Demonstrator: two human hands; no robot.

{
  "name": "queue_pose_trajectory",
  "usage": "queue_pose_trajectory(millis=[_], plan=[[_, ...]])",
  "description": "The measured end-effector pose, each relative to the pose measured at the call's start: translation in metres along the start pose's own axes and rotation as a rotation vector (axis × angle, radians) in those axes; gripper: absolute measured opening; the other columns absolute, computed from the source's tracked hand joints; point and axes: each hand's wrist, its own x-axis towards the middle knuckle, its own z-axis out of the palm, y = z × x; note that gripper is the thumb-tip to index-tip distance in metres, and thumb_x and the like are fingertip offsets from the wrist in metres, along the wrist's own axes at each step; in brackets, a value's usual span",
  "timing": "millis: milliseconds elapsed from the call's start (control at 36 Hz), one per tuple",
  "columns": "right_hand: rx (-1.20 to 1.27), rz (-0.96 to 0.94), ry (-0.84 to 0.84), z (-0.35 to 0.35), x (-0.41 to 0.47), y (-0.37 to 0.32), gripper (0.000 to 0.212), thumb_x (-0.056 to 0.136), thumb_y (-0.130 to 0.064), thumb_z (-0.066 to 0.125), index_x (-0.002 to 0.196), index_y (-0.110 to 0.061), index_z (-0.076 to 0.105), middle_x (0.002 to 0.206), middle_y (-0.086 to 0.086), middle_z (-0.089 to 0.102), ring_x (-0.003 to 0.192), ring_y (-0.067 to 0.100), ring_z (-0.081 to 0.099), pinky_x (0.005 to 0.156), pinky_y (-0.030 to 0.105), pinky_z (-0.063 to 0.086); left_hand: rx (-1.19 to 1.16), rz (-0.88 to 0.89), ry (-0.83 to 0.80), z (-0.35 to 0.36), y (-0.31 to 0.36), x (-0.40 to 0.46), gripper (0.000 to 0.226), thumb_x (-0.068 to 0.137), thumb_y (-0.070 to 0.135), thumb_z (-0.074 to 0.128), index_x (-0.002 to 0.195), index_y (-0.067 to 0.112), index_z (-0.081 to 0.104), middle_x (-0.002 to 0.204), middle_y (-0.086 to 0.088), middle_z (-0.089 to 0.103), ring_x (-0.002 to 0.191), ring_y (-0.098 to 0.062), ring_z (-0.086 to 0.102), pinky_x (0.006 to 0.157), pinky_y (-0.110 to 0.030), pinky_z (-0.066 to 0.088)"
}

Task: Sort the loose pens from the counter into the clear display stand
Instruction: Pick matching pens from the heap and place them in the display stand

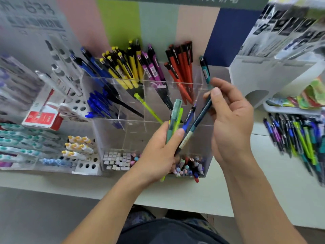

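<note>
**Sorting under way, large pile still on counter**

Left hand grips a small bundle of pens over the front of the clear display stand: green, lime, blue among them, fanned upward. Right hand pinches the upper end of a dark teal pen between thumb and fingertips; its lower end still sits in the left hand's bundle, so it looks mid-draw.

Back row of stand is already colour-sorted: blue, yellow pens, purple pens, red pens, and a single teal pen in the far-right slot. Several middle cells appear nearly empty.

Remaining: a sizeable heap of loose pens lies on the counter to the right, well apart from the stand. Judgement: well short of finished.
</note>
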Motion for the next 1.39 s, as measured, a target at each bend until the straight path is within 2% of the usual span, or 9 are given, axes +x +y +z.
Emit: queue_pose_trajectory(millis=[278, 444, 556, 639, 722, 917, 1056, 1222, 1389], plan=[[-0.379, 0.09, -0.318, 0.017, -0.008, -0.007, 0.016, 0.087, -0.009, 0.076, 0.102, -0.006, 0.074, 0.081, 0.027, 0.07, 0.046, 0.014, 0.054, 0.04, 0.021, 0.046, 0.623, 0.326, 0.18, -0.028, 0.003, 0.0, 0.026, 0.103, 0.024, 0.049, 0.09, 0.033, 0.029, 0.072, 0.001, 0.053, 0.062, -0.021, 0.052, 0.055, -0.044, 0.04], [-0.222, 0.108, -0.281, 0.018, -0.008, -0.004, 0.002, 0.092, -0.007, 0.069, 0.094, -0.006, 0.07, 0.068, 0.006, 0.065, 0.05, 0.01, 0.056, 0.043, 0.02, 0.046, 0.535, 0.275, 0.052, -0.036, 0.003, 0.001, 0.035, 0.094, 0.029, 0.066, 0.095, 0.034, 0.032, 0.083, 0.015, 0.054, 0.07, -0.013, 0.055, 0.064, -0.043, 0.053], [-0.027, 0.162, -0.196, 0.004, 0.006, -0.02, 0.005, 0.095, -0.007, 0.061, 0.092, -0.007, 0.065, 0.072, 0.001, 0.066, 0.056, 0.011, 0.057, 0.046, 0.016, 0.043, 0.257, 0.174, -0.019, -0.041, -0.002, 0.004, 0.037, 0.089, 0.044, 0.07, 0.084, 0.03, 0.037, 0.071, 0.012, 0.033, 0.054, -0.005, 0.033, 0.052, -0.025, 0.034], [-0.013, 0.037, -0.091, -0.008, 0.016, -0.032, 0.007, 0.097, -0.007, 0.06, 0.093, -0.009, 0.065, 0.079, 0.0, 0.071, 0.062, 0.008, 0.06, 0.059, 0.018, 0.05, 0.117, 0.127, -0.015, -0.048, -0.008, 0.005, 0.029, 0.098, 0.037, 0.062, 0.104, 0.011, 0.048, 0.071, 0.0, 0.037, 0.049, -0.007, 0.031, 0.047, -0.02, 0.03], [-0.144, -0.212, 0.006, -0.015, 0.021, -0.039, 0.005, 0.098, -0.008, 0.062, 0.097, -0.012, 0.065, 0.079, -0.007, 0.072, 0.069, 0.008, 0.064, 0.068, 0.021, 0.053, 0.046, 0.095, -0.027, -0.057, -0.013, 0.0, 0.005, 0.103, 0.029, 0.055, 0.101, 0.025, 0.053, 0.069, 0.002, 0.043, 0.043, -0.003, 0.035, 0.04, -0.013, 0.03], [-0.613, -0.697, 0.128, 0.012, 0.018, -0.007, 0.024, 0.098, -0.015, 0.066, 0.122, -0.011, 0.065, 0.101, 0.002, 0.069, 0.088, 0.017, 0.069, 0.081, 0.04, 0.059, -0.097, 0.02, -0.057, -0.077, -0.012, -0.002, 0.01, 0.105, 0.026, 0.046, 0.098, 0.021, 0.041, 0.061, 0.007, 0.031, 0.047, -0.01, 0.015, 0.038, -0.016, 0.018], [-0.69, -1.031, 0.238, 0.028, 0.018, 0.013, 0.024, 0.098, -0.009, 0.066, 0.118, 0.006, 0.067, 0.099, 0.007, 0.071, 0.084, 0.01, 0.062, 0.08, 0.029, 0.057, -0.153, 0.025, -0.024, -0.085, -0.015, -0.002, 0.016, 0.104, 0.027, 0.048, 0.09, 0.021, 0.042, 0.061, 0.004, 0.031, 0.044, -0.009, 0.015, 0.039, -0.014, 0.016], [-0.742, -1.263, 0.085, 0.029, 0.027, 0.023, 0.026, 0.092, -0.001, 0.069, 0.114, 0.013, 0.066, 0.106, 0.008, 0.068, 0.09, 0.02, 0.066, 0.094, 0.019, 0.051, -0.125, 0.013, 0.001, -0.083, -0.023, -0.004, 0.018, 0.101, 0.031, 0.052, 0.09, 0.02, 0.046, 0.063, 0.002, 0.035, 0.046, -0.009, 0.017, 0.038, -0.017, 0.018], [-0.953, -1.183, -0.263, 0.006, 0.031, 0.045, 0.025, 0.096, -0.002, 0.068, 0.117, 0.012, 0.068, 0.1, 0.021, 0.072, 0.086, 0.032, 0.068, 0.085, 0.036, 0.056, -0.189, -0.023, -0.025, -0.078, -0.019, 0.001, 0.016, 0.099, 0.037, 0.054, 0.093, 0.023, 0.05, 0.065, 0.004, 0.037, 0.049, -0.01, 0.018, 0.037, -0.016, 0.018]])
